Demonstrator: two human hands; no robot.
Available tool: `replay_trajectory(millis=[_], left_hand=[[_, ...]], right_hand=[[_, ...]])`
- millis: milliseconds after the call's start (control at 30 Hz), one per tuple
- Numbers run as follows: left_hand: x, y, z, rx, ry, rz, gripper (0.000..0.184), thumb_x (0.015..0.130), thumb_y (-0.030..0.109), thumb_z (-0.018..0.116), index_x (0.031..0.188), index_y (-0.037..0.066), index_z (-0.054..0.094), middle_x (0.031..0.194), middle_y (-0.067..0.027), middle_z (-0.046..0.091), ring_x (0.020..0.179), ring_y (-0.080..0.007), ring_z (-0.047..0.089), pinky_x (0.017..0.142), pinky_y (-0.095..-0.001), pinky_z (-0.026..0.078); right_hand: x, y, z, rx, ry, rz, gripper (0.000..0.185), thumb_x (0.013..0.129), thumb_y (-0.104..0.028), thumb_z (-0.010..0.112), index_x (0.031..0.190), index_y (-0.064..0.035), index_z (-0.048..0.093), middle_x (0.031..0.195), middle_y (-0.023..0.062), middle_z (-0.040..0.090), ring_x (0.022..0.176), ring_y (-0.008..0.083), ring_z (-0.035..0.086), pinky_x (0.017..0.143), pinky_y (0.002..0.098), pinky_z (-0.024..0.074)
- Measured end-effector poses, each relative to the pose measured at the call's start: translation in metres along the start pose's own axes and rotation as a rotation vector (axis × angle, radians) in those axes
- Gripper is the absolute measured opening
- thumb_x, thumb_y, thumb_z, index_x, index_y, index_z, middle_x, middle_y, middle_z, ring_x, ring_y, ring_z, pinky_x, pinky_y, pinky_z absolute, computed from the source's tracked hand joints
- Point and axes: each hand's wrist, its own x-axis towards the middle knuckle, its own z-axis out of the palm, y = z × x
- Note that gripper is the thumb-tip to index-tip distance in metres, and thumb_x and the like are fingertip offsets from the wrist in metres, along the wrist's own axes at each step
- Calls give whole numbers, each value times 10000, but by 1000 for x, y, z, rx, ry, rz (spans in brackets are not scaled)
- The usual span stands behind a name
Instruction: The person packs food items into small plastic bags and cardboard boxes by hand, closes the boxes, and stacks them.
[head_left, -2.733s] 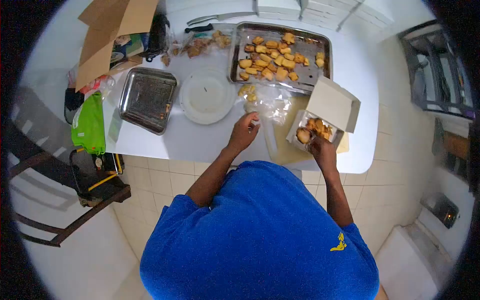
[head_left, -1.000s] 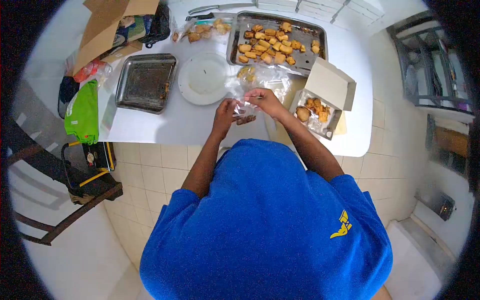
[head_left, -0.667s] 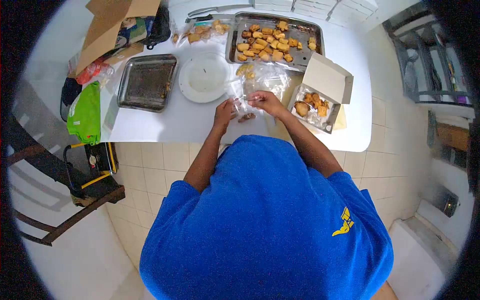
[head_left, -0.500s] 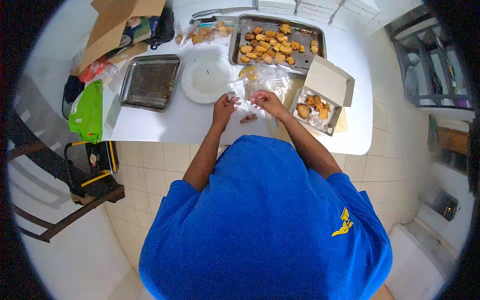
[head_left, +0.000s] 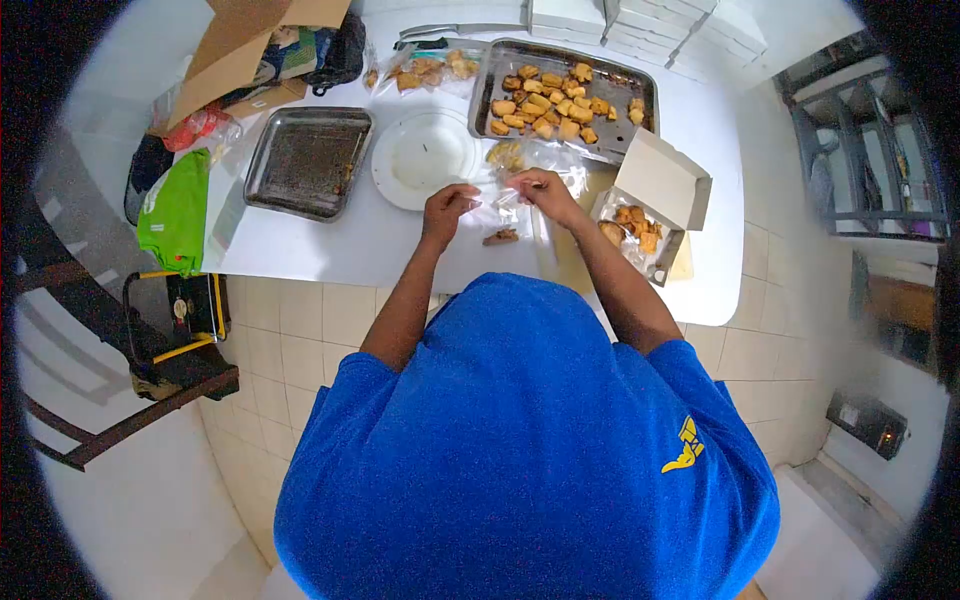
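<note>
Seemingly, brown pieces [head_left: 501,237] inside the clear bag [head_left: 506,213] between both hands [head_left: 447,212]

The left hand [head_left: 445,211] and right hand [head_left: 550,196] pinch a clear plastic bag [head_left: 504,211] over the counter [head_left: 360,250], near an open carton [head_left: 668,180] of browned chunks [head_left: 640,230]; beyond lies a baking tray [head_left: 622,88] of golden pieces [head_left: 548,97].

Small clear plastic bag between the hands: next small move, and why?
Probably press along the top of the small clear plastic bag to close it: the left hand and right hand seem to pinch its upper sides, with brown food at its bottom. Can't tell if it's sealed.
</note>
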Motion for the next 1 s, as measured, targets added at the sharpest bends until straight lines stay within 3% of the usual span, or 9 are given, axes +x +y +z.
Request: replay_trajectory(millis=[133,300,400,500,533,600,700,833,1000], left_hand=[[0,-2,-2,61,14,-8,139,867,42,528,940,-25,626,951,-102,645,866,-163,620,806,-286,508],[-5,12,0,10,54,-26,152,874,104,564,917,-19,640,937,-99,652,860,-160,621,789,-257,496],[-3,16,2,204,55,-25,143,855,104,606,910,-22,643,938,-83,653,861,-159,621,776,-262,495],[-2,24,5,431,15,-103,274,822,78,646,1061,-33,575,967,-93,649,873,-169,619,774,-276,495],[-1,17,4,327,38,-46,338,815,76,654,1116,-21,533,975,-99,642,875,-169,619,773,-277,495],[0,7,4,120,84,68,482,801,71,669,1224,2,450,991,-110,630,877,-170,619,772,-281,496],[1,10,7,139,81,-21,599,821,85,652,1318,36,322,1006,-131,610,882,-173,617,798,-278,496],[4,18,11,-103,61,-267,467,845,114,632,1256,8,438,1017,-118,615,905,-168,614,838,-276,494],[5,22,6,-95,-41,-261,276,851,110,627,1104,2,600,1056,-100,617,899,-168,612,848,-277,491]], right_hand=[[2,4,-9,-121,-37,-86,158,865,-142,587,937,-35,677,907,72,649,788,137,616,694,274,523],[3,-5,-10,-117,65,105,154,793,-155,685,871,-23,674,849,64,638,730,132,607,695,272,517],[1,-8,-9,-166,50,102,151,798,-130,691,873,-10,636,879,34,624,753,94,585,667,241,496],[7,4,-7,-165,87,-43,146,805,-85,680,902,-15,596,906,27,622,780,82,581,662,232,491],[9,10,-6,-153,115,-104,151,803,-69,678,910,-20,585,910,30,624,785,85,584,666,235,494],[6,9,-3,-64,116,-19,187,822,-74,656,988,-31,583,927,33,626,784,93,587,687,242,504],[6,6,2,-31,10,71,232,848,-98,628,1073,-53,589,951,32,632,800,94,593,708,244,511],[6,3,3,24,-26,340,266,878,-132,594,1138,-76,597,966,31,645,845,88,608,736,241,513],[2,6,0,31,-43,244,222,860,-158,609,1062,-69,643,876,24,663,745,102,615,670,255,523]])
